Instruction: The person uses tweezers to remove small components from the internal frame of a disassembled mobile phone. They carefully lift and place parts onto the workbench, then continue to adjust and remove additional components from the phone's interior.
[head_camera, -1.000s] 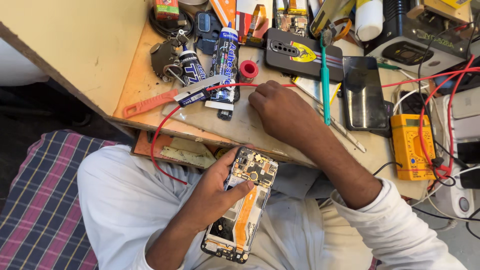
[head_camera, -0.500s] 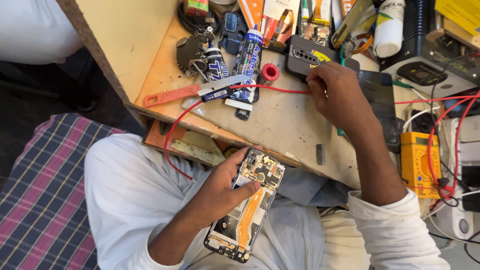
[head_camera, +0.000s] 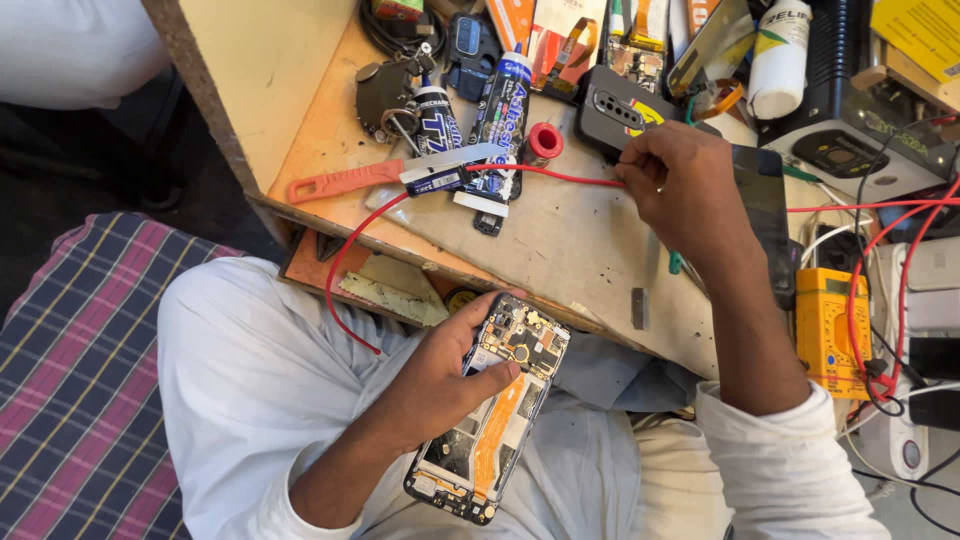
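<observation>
Nearest, left hand (head_camera: 440, 385): wrapped around an opened phone (head_camera: 490, 410), thumb across its exposed boards, held over the lap in white cloth.
Phone: back off, orange flex strip down the middle, tilted, just below the table edge (head_camera: 560, 300).
Right hand (head_camera: 680, 190): fingers curled shut on the worktop, pinching the end of a red wire (head_camera: 560, 177).
Beyond: glue tubes (head_camera: 500, 115), red cap (head_camera: 543, 140), orange pry tool (head_camera: 345, 182).
Right side: yellow multimeter (head_camera: 830, 330).

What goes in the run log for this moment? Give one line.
left hand: holds opened phone over lap | right hand: on workbench, pinching red wire | yellow multimeter at right
</observation>
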